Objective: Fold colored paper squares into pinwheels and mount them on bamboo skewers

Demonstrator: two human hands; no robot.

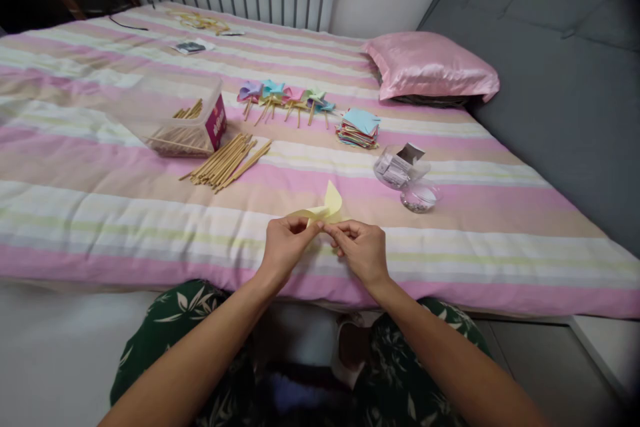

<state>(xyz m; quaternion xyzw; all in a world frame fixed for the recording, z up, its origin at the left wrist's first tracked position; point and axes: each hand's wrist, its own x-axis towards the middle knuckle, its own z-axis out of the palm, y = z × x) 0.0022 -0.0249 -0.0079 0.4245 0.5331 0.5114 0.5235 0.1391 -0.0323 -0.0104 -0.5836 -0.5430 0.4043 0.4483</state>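
Between my two hands, just above the near edge of the bed, is a yellow paper pinwheel (332,200) with its blades curled up. My left hand (286,243) pinches its left side with thumb and fingers. From the right, my right hand (361,247) pinches at its near side, the fingertips meeting my left thumb. Whether a small pin is between the fingertips I cannot tell. Beyond my hands, a bundle of thin wooden sticks (227,161) lies on the bedspread. Several finished pinwheels (285,95) in purple, blue, pink and green lie in a row farther back.
A clear plastic box (183,137) holding more sticks stands at the left. A stack of coloured paper squares (359,127), an opened clear package (400,165) and a small round tub (421,197) sit to the right. A pink pillow (433,67) rests at the back right of the striped bed.
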